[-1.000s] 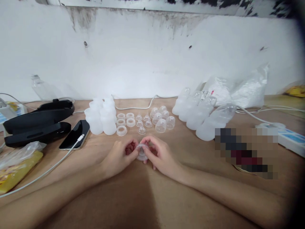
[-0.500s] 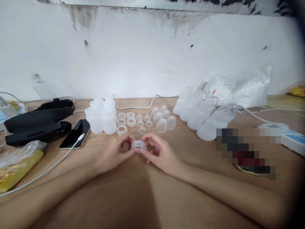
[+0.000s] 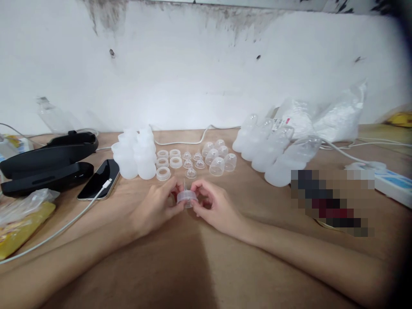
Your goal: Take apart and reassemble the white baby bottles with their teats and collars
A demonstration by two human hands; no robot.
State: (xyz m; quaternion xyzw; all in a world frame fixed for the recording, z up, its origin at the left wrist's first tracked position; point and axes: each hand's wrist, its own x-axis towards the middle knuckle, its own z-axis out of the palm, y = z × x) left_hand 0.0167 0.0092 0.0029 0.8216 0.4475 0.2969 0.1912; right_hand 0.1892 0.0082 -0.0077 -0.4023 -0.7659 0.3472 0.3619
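Note:
My left hand (image 3: 155,207) and my right hand (image 3: 220,207) pinch a translucent bottle collar ring (image 3: 187,196) from both sides above the tabletop. A clear teat (image 3: 185,185) pokes up through the ring, and part of its clear base shows below. Just beyond my fingers, several loose clear teats (image 3: 191,173) stand on the table. To their left are several frosted collar rings (image 3: 163,173) in two columns. Several clear dome caps (image 3: 216,166) sit to the right of the teats.
Frosted bottles (image 3: 147,165) stand grouped at left. Capped bottles (image 3: 279,169) line the right. A phone (image 3: 99,180) with a cable, a black case (image 3: 48,156) and a yellow bag (image 3: 27,223) lie left. Plastic bags (image 3: 337,113) and a power strip (image 3: 394,184) are right.
The teat's tip now sticks up higher through the ring, and more clear base shows underneath. Both hands keep their pinch on the ring. The view has shifted slightly.

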